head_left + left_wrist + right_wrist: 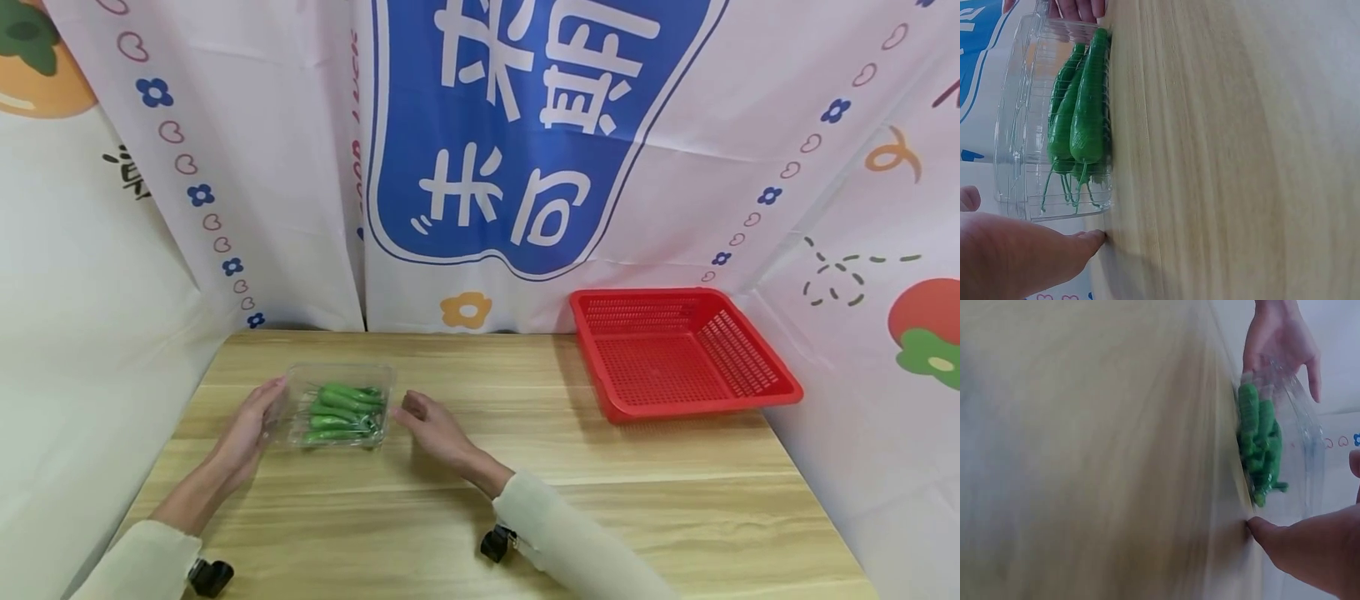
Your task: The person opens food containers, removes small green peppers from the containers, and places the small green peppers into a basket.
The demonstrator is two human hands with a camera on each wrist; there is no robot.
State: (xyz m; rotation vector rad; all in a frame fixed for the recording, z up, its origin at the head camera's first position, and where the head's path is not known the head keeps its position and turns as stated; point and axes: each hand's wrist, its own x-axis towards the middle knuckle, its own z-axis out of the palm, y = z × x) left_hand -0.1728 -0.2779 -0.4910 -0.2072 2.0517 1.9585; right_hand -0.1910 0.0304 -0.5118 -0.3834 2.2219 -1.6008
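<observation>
A clear plastic box (341, 366) stands on the wooden table at the left, with several green chili peppers (343, 410) lying side by side in it. My left hand (243, 435) is at the box's left side, its fingers fairly straight. At the opposite side, my right hand (441, 433) has its fingers loosely bent, close to the right wall. Both wrist views show the box between the two hands; in the left wrist view the pepper stems (1069, 187) point towards the left hand (1029, 253). Whether either hand touches the plastic is hard to tell.
A red plastic basket (690, 410) with perforated walls sits at the table's back right corner. The wooden table (480, 500) reaches back to a printed cloth (300, 208), and more cloth hangs at the left and right sides.
</observation>
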